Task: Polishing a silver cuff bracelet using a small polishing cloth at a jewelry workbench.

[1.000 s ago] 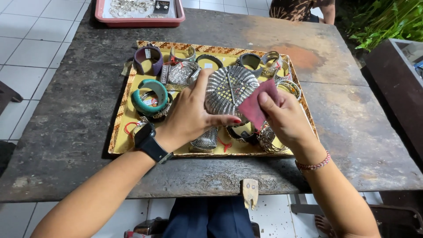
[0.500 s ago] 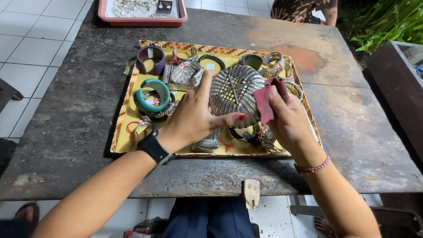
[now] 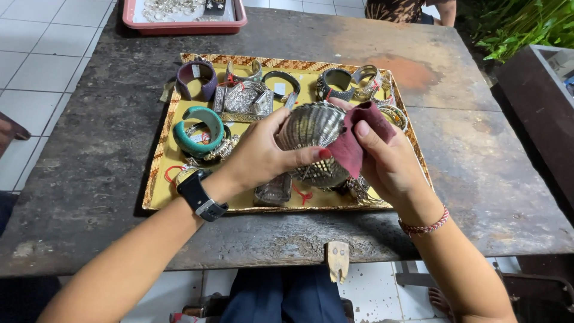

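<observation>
My left hand grips a wide ribbed silver cuff bracelet and holds it up over a yellow tray. My right hand presses a dark red cloth against the cuff's right side. A black watch sits on my left wrist, and a red beaded band on my right. Below the cuff, more silver pieces lie partly hidden by my hands.
The tray rests on a dark worn table and holds a teal bangle, a purple cuff and several silver bracelets. A pink tray with jewellery stands at the far edge. Another person sits across the table. A small tag hangs off the near edge.
The cuff has turned in my left hand. My right hand has slid the red cloth up along its right side.
</observation>
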